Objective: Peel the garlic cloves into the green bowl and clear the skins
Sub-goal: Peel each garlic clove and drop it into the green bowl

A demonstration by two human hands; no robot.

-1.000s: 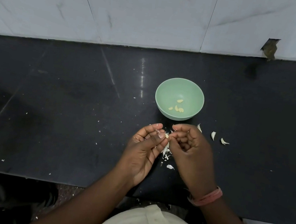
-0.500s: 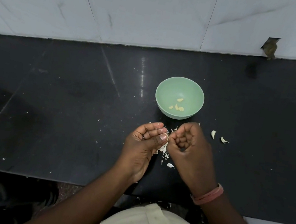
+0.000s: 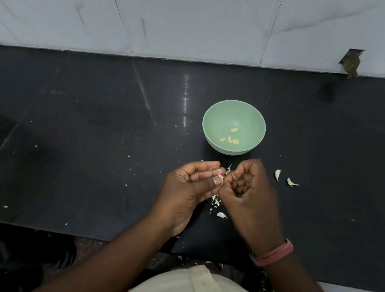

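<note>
Since a second ago the right hand (image 3: 250, 194) has curled tighter against the left hand (image 3: 190, 188). Both pinch one garlic clove (image 3: 221, 177) between their fingertips, so peeling likely continues, with the green bowl (image 3: 236, 112) just beyond them.

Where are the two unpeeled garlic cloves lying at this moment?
In the head view, the two unpeeled cloves lie on the black counter, right of the right hand, below-right of the green bowl.

Left hand (image 3: 190, 185) palm up, just near side of green bowl (image 3: 233, 127), fingers curled, thumb and fingertips pinching garlic clove (image 3: 221, 178). Right hand (image 3: 249, 194) back up, touching left hand, fingers curled inward, pinching same clove. Both forearms angled toward bowl; pink band on right wrist.
</note>
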